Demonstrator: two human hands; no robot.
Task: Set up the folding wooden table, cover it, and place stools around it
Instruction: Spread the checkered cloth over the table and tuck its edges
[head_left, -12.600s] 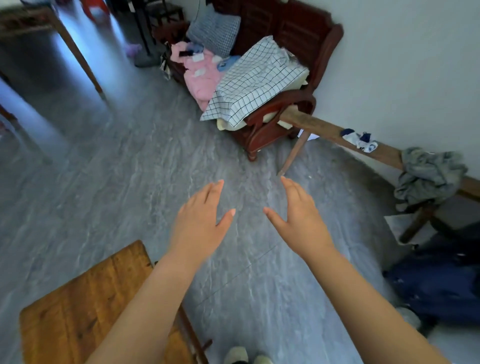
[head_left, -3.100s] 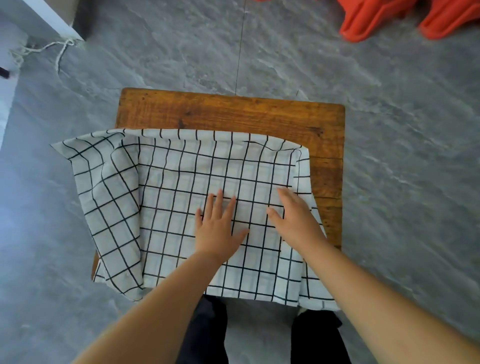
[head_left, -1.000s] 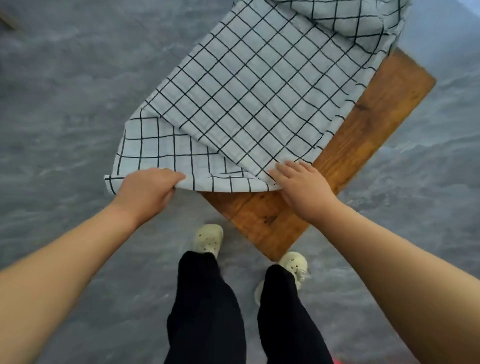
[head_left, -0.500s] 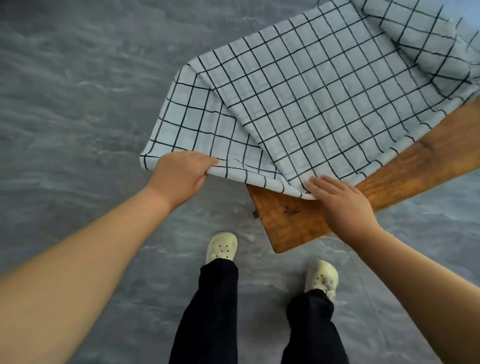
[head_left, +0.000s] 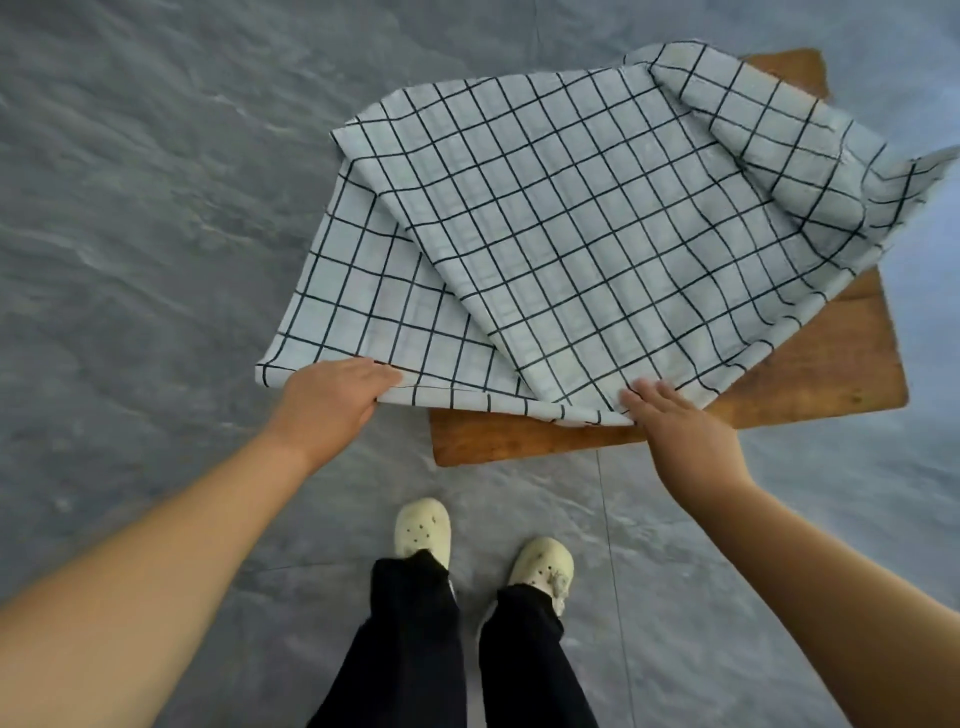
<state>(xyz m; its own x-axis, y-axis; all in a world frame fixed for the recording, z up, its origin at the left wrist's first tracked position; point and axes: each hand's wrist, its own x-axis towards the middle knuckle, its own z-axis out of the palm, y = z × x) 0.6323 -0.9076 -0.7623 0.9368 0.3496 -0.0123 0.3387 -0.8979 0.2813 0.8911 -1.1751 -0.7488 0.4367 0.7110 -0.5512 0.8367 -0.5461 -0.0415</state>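
Note:
The wooden table (head_left: 810, 384) stands on the floor in front of me, seen from above. A white cloth with a black grid (head_left: 561, 228) lies askew over it, still partly folded, with one layer hanging off the left side. My left hand (head_left: 332, 405) grips the cloth's near left edge, out past the table's left side. My right hand (head_left: 680, 426) holds the near edge at a fold over the tabletop, fingers on top of the cloth. The table's near strip and right side show bare wood. No stool is in view.
Grey stone-patterned floor (head_left: 156, 234) surrounds the table on all sides. My legs in black trousers and pale clogs (head_left: 421, 530) stand just short of the table's near edge.
I have stepped round so the table now lies squarer in front of me. Both hands keep their hold on the cloth's near edge; the cloth has been drawn further left off the table.

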